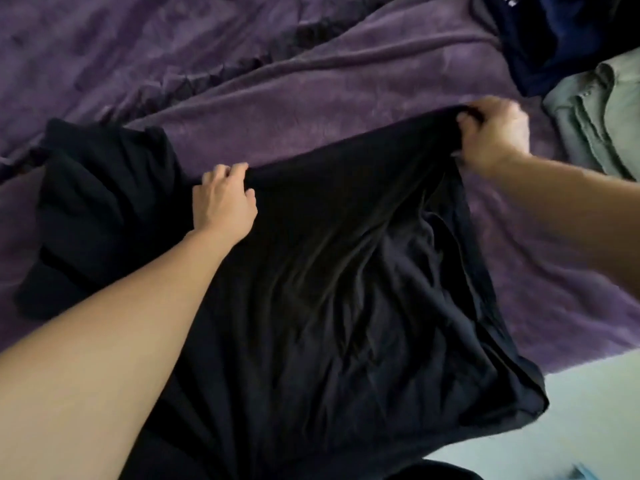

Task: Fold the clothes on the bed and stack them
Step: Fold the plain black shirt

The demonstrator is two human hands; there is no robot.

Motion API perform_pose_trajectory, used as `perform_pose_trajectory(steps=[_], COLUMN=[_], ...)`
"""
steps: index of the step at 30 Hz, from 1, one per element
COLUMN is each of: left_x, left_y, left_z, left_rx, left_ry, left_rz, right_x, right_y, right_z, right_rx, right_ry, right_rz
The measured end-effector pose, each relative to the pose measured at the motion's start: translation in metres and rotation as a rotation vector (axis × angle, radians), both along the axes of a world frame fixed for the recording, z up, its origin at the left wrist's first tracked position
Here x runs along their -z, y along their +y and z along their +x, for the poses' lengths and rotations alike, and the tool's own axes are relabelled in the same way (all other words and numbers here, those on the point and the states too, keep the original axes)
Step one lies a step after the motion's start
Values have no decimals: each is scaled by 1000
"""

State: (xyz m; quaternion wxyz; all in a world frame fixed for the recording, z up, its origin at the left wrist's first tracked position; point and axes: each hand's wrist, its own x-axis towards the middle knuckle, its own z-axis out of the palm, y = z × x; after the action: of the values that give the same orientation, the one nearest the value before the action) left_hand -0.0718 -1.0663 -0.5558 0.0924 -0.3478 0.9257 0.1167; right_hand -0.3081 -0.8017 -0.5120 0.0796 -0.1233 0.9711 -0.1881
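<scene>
Plainly a fold is in hand. The black garment [346, 289] lies spread over the near side of the bed [242, 81], its lower part hanging off the edge toward the person, and both hands have its far edge. The left grip [223, 199] is clenched on that edge near its left end, with the fingers curled over the cloth. The right grip [491, 136] grasps the far right corner, bunching it a little and lifting it just off the bed. Holding one edge at two points keeps it taut and straight, which is probably why the hands sit well apart. A stretched edge can be carried over as one line, so the fold would land square instead of sagging in the middle. Creases running down from the right corner suggest the cloth is under pull there.

Left of the left grip, and touching the garment, sits a black heap [104, 202]. Whether it is part of the same piece or a separate item, I cannot tell. At the far right lie a green shirt [602, 126] and, beyond it, a navy piece [561, 39], both clear of the working area. Whether they are folded or waiting their turn is unclear. I judge this garment barely begun, with stacking yet to come.
</scene>
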Motion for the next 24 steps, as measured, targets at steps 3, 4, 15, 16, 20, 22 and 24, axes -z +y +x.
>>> perform_pose_trajectory(steps=[3,4,15,16,20,22,24], left_x=[8,9,-2,-5,-14,-17,-20], left_y=[-16,-23,6,27,124,169,207], left_z=[-16,-22,-38,-29,19,53,92], left_rx=[-15,-33,1,50,144,178,188], left_ry=[-33,13,120,134,122,100,58], left_rz=[-132,-178,-187,-168,-23,25,50], right_x=[-6,-6,12,8,4,8,10], right_y=[-13,-20,-12,0,63,105,149], right_z=[-49,-59,-27,-7,87,133,170], right_rx=[-81,-95,-271,-342,-629,-737,-793], right_ry=[39,56,160,182,109,57,-1], right_rz=[65,61,105,77,-8,43,105])
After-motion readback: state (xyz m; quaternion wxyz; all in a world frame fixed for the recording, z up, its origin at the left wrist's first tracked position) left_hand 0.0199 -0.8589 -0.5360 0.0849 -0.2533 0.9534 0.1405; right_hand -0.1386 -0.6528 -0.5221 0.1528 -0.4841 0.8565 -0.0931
